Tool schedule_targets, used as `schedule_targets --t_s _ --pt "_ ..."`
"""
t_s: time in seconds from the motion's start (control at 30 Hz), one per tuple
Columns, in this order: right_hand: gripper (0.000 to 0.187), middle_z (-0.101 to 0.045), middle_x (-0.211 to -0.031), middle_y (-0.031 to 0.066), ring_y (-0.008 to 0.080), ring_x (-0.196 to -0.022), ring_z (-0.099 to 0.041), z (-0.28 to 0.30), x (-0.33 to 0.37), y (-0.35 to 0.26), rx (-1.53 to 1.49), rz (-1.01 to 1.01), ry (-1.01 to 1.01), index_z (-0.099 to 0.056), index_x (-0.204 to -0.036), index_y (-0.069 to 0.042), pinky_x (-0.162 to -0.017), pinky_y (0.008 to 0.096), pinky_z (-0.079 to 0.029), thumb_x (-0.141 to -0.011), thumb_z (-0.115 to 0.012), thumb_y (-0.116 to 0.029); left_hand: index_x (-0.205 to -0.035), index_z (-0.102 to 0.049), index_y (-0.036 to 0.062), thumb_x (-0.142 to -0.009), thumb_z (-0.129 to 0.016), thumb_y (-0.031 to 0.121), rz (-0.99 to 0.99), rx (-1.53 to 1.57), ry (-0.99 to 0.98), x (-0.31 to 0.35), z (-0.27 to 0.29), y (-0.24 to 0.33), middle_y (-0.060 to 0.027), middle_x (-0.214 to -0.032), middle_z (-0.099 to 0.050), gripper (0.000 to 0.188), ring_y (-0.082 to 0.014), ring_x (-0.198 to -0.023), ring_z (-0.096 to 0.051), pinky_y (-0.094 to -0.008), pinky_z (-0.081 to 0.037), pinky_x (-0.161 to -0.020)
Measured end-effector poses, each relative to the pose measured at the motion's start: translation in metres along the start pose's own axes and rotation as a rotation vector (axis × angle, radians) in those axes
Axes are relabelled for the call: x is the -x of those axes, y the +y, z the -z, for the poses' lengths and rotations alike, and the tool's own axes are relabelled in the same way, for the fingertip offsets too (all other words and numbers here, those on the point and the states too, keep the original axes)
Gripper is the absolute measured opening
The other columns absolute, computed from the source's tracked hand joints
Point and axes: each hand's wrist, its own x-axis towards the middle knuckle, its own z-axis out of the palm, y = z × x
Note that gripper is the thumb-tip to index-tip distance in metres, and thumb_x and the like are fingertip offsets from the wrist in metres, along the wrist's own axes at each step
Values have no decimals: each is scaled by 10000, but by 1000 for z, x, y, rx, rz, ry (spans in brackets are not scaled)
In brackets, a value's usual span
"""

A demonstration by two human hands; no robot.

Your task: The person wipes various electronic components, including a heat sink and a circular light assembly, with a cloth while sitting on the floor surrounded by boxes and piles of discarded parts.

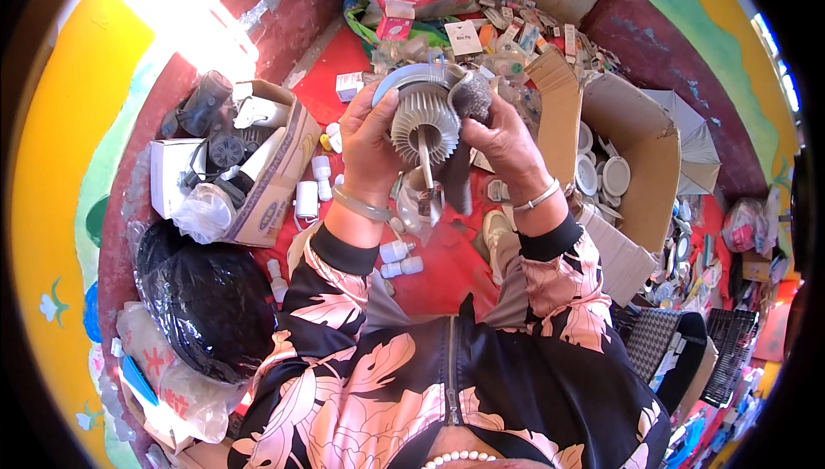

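Holding finned lamp housing (pixel 424 121) up between both hands: left hand (pixel 368 147) grip clamped on its rim, right hand (pixel 507 147) grip pinching grey cloth (pixel 471 99) against housing's right side. Open cardboard box (pixel 266 168) left of grips.

A round lamp fixture (pixel 423 116) with a silver finned heat sink and a pale blue-white rim is held up at twelve o'clock of the view, fins facing the camera, a thin wire hanging from its centre toward six o'clock. A dark grey fuzzy pad (pixel 472 98) touches it at its three o'clock side.
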Motion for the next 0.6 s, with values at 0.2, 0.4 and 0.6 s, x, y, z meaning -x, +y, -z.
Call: schedule_targets --t_s 0.2,0.4,0.6 --pt "266 -632 -810 1 108 -683 -570 -16 4 19 124 -149 -173 -603 -1027 11 -649 271 -476 -776 -597 -74 -1009 -584 16 -907 -518 179 -188 57 123 -4 13 2 -104 -959 -625 203 -185 -892 -616 -319 -502 -802" --pt "368 -604 -925 54 111 -823 -556 -5 -4 25 346 -32 -6 -541 -1116 12 -726 260 -479 -753 -495 -29 -1115 -547 -13 -840 -594 234 -180 143 224 -17 37 15 -148 -1122 -589 373 -291 -1031 -583 -480 -469 -913" --pt "437 -595 -948 29 83 -831 -551 8 3 -29 -90 -59 68 -497 -1190 -19 -740 243 -468 -795 -659 -113 -1106 -552 -21 -916 -446 258 -32 150 188 -7 10 27 -142 -1077 -606 353 -266 -990 -604 -412 -497 -873"
